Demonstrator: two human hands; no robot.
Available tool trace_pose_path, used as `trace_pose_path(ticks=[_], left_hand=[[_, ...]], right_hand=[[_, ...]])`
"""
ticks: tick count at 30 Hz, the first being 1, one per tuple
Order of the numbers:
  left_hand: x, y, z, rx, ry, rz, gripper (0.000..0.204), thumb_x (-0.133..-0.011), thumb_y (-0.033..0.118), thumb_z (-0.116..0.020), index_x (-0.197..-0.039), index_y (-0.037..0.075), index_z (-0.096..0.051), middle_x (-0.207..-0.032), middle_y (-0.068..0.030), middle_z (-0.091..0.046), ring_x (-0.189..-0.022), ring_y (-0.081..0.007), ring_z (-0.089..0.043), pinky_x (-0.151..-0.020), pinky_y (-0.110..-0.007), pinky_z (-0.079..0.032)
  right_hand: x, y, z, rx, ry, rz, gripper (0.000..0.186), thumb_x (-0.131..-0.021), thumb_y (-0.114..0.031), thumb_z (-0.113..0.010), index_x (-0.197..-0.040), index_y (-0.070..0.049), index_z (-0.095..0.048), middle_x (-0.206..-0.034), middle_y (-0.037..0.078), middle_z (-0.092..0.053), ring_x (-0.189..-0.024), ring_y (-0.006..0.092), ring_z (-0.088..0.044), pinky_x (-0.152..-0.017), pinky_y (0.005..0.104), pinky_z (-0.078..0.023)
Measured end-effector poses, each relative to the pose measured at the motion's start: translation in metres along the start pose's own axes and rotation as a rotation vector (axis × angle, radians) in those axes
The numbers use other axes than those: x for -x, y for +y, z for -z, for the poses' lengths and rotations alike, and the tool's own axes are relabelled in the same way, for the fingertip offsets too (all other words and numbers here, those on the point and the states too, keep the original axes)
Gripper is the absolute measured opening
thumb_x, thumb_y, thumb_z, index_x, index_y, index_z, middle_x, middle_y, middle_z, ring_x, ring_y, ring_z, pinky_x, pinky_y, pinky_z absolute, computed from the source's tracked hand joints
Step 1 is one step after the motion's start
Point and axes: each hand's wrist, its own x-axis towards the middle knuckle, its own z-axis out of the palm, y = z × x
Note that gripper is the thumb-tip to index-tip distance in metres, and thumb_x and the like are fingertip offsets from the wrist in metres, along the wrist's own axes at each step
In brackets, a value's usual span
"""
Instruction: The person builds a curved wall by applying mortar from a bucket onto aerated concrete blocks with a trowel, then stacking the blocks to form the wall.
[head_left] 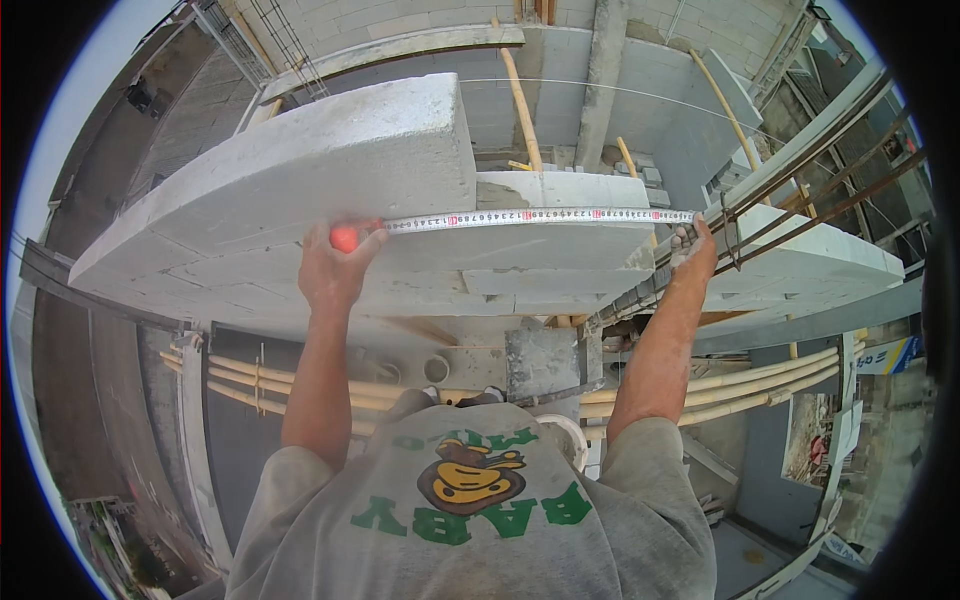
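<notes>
My left hand [336, 265] is closed around the red case of a tape measure [540, 217], in front of a tall pale block [300, 165]. From that case the white blade runs out to the right, nearly level, across the face of the block wall [560, 245]. At its far end my right hand [693, 245] pinches the blade with bent fingers, close to upright steel bars [790, 205]. Left of my right hand, the top of the wall is lower than the tall block. Both arms reach forward over the wall.
Bamboo poles [270, 385] run across below the wall on both sides. A bucket [437, 369] and a white pail [567, 438] stand low near my body, by a rough grey board [541, 362]. A thin string [610, 88] crosses beyond the wall, past leaning poles [522, 110].
</notes>
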Motion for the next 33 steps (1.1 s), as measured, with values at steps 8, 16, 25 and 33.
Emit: trace_pose_path(ticks=[8,16,25,33], left_hand=[[-0.001,0.0,0.0,0.023,-0.043,0.005,0.059,-0.065,0.049,-0.077,-0.107,0.01,-0.062,-0.106,-0.0086,-0.06,-0.101,-0.0257,-0.058,-0.085,-0.039,-0.046],[-0.001,-0.002,-0.004,0.003,0.005,-0.021,0.069,-0.064,0.056,-0.077,-0.109,0.005,-0.064,-0.105,-0.0125,-0.062,-0.099,-0.0272,-0.059,-0.086,-0.038,-0.045],[0.001,-0.009,-0.008,0.038,-0.049,-0.053,0.061,-0.066,0.048,-0.076,-0.109,0.007,-0.062,-0.108,-0.0111,-0.06,-0.103,-0.0277,-0.057,-0.089,-0.038,-0.044],[0.073,-0.087,-0.04,0.039,-0.367,0.195,0.066,-0.064,0.049,-0.075,-0.108,0.002,-0.059,-0.108,-0.0185,-0.058,-0.102,-0.0315,-0.057,-0.087,-0.04,-0.046]], right_hand=[[0.014,-0.003,-0.01,-0.022,-0.002,-0.024,0.014,-0.085,-0.019,-0.065,-0.087,-0.006,-0.061,-0.067,0.001,-0.057,-0.052,0.0103,-0.053,-0.045,0.0207,-0.041],[0.003,0.002,0.006,-0.025,-0.05,-0.043,0.015,-0.084,-0.019,-0.067,-0.087,-0.006,-0.061,-0.067,0.003,-0.059,-0.053,0.0121,-0.054,-0.044,0.022,-0.044],[0.024,0.008,0.013,-0.001,-0.04,-0.007,0.017,-0.084,-0.018,-0.068,-0.088,-0.003,-0.063,-0.065,0.002,-0.057,-0.051,0.011,-0.054,-0.044,0.0206,-0.041],[0.123,0.084,0.078,0.052,-0.325,-0.274,0.016,-0.087,-0.023,-0.064,-0.088,-0.008,-0.059,-0.068,0.003,-0.06,-0.053,0.0106,-0.055,-0.045,0.0218,-0.042]])
